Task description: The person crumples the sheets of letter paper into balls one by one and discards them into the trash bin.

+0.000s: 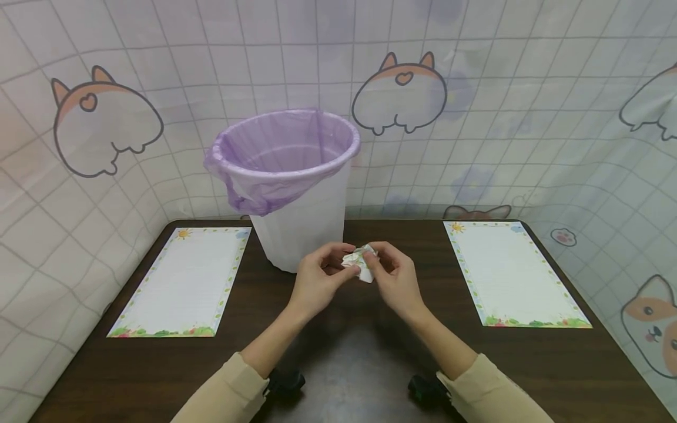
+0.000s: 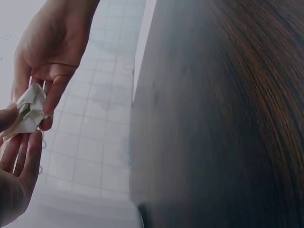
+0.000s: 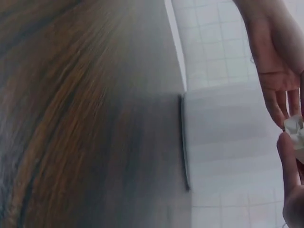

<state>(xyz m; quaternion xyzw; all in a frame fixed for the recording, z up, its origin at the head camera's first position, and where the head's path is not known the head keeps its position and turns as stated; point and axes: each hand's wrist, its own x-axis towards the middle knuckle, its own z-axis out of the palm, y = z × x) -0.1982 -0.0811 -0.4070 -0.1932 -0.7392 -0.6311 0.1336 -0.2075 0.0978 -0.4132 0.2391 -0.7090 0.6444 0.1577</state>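
A crumpled piece of white paper (image 1: 362,262) with green and yellow printed marks is held between both hands above the table. My left hand (image 1: 318,281) pinches its left side with thumb and fingers. From the other side, my right hand (image 1: 398,278) grips it, the thumb lying over the front. In the left wrist view the folded paper (image 2: 32,110) shows creases and a pointed corner. Only part of the paper (image 3: 295,132) appears at the right edge of the right wrist view.
A white bin (image 1: 307,217) lined with a purple bag (image 1: 264,191) stands behind the hands, left of centre. Flat bordered sheets lie at left (image 1: 182,282) and right (image 1: 515,276) on the dark wooden table (image 1: 338,376). A patterned curtain (image 1: 508,147) surrounds the table.
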